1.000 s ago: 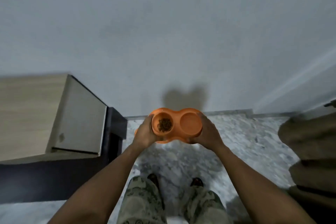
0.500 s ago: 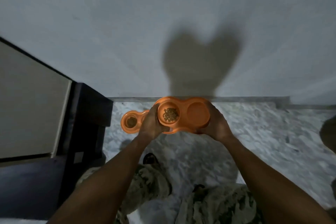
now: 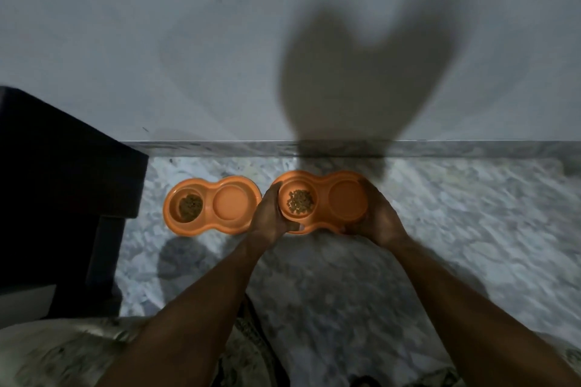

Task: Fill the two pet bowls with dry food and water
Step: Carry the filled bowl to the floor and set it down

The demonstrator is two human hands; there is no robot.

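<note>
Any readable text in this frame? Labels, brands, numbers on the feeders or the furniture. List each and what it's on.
None: no readable text anywhere in this frame.
The held orange double bowl, the orange double bowl on the floor and the dark cabinet all show plain surfaces, dimly lit.
The wall and marble floor carry no markings.

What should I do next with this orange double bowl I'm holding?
Probably lower the held orange plastic double bowl onto the grey marble floor, right of the matching bowl there; left hand and right hand grip its ends, brown kibble already inside.
</note>
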